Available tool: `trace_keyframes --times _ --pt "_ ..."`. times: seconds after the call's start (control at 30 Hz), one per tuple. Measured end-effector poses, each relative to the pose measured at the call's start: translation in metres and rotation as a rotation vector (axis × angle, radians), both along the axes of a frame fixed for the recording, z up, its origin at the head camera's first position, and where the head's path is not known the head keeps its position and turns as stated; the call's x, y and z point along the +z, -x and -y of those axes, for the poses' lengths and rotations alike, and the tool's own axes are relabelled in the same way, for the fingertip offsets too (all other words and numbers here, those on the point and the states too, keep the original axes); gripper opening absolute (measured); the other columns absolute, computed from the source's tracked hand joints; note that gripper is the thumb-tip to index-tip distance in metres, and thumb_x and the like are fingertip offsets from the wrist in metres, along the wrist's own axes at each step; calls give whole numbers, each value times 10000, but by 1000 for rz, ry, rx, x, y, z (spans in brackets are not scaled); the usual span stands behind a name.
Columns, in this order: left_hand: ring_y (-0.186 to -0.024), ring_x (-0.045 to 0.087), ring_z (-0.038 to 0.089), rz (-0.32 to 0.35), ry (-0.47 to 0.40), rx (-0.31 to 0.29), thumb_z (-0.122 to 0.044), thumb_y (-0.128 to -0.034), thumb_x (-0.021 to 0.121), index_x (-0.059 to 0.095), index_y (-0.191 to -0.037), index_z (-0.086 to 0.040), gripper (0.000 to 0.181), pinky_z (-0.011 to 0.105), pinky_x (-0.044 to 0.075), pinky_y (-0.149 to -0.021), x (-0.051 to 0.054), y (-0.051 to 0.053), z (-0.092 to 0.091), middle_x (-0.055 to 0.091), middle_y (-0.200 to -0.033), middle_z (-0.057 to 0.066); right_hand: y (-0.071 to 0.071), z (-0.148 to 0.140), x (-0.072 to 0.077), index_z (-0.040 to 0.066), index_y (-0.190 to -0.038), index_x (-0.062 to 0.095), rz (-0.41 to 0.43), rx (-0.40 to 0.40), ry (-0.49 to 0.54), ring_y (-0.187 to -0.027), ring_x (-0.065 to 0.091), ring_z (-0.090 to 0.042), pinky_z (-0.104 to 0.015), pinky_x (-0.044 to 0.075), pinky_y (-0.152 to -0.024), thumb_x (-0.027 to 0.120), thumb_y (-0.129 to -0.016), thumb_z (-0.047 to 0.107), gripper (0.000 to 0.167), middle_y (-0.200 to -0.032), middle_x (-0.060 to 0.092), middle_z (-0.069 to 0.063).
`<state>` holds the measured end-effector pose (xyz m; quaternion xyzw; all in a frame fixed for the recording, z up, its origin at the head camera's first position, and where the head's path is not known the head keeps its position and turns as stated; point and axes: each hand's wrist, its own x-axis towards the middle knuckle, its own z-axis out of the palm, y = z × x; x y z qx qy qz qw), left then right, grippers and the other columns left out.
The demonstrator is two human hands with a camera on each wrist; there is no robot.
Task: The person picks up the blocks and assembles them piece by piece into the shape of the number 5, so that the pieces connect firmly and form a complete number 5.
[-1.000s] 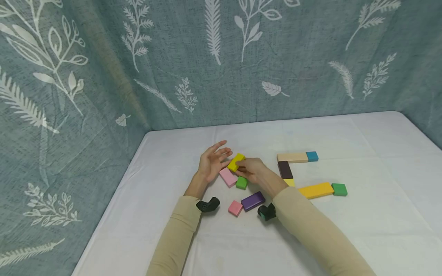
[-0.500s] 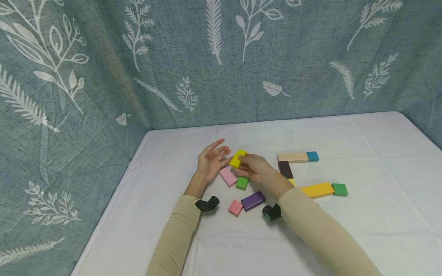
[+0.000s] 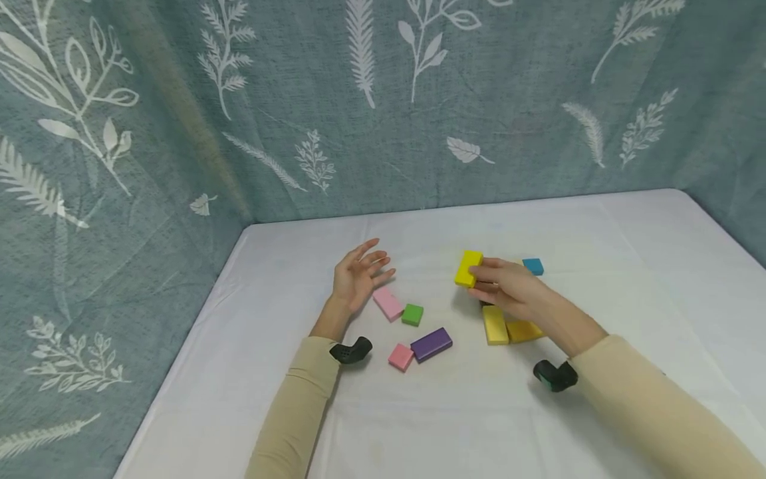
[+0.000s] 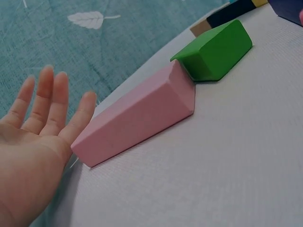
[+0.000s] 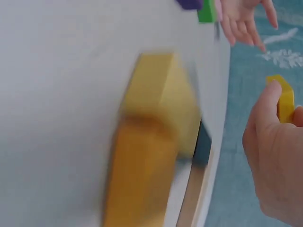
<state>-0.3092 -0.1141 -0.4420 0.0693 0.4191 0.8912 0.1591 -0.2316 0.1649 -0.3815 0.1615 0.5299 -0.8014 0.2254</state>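
Observation:
My right hand [image 3: 517,287] pinches a bright yellow block [image 3: 469,269] above the table, over the left end of a joined group of blocks. In the right wrist view the thumb lies on the yellow block [image 5: 285,99]. Under the hand are a duller yellow block [image 3: 495,325] and an orange-yellow block [image 3: 524,330], touching; the hand hides part of the group. Palm up with fingers spread, my left hand [image 3: 354,279] holds nothing. Beside it lies a pink block [image 3: 388,304] touching a green block [image 3: 412,315], also seen in the left wrist view.
Nearer the front, a small pink block [image 3: 401,357] touches a purple block [image 3: 431,344]. A blue block [image 3: 532,267] shows behind my right hand. The white-covered table [image 3: 287,293] is bounded at the back and sides by a leaf-patterned curtain [image 3: 383,159].
My right hand has carried the bright yellow block rightward, away from my left hand, to above the joined blocks. The left hand stays near the pink block. The head view has shifted slightly.

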Motion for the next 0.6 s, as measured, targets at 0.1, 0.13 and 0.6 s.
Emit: trace_keyframes --times 0.1,0.13,0.6 --pt "-939 577 224 2 13 5 -230 -1008 321 502 -1273 -42 372 473 442 -941 0 0 -1 651 -913 61 -14 -23 1 55 -1525 5 -17 8 -29 -1339 304 -297 -278 455 -942 456 -1006 75 688 -1527 133 -208" --pt "-940 577 223 1 22 6 -231 -1010 320 529 -1246 -57 361 474 441 -943 0 0 0 651 -912 58 -19 -30 0 51 -1524 4 -20 12 -42 -1327 316 -293 -277 453 -945 462 -1006 84 692 -1524 132 -209" --pt "-960 595 192 -19 160 0 -236 -1037 301 394 -1345 -31 382 460 419 -984 0 2 -1 657 -929 20 -72 -107 -13 27 -1500 -108 -74 32 -56 -1012 567 -96 -332 430 -979 547 -983 161 845 -1432 179 -170"
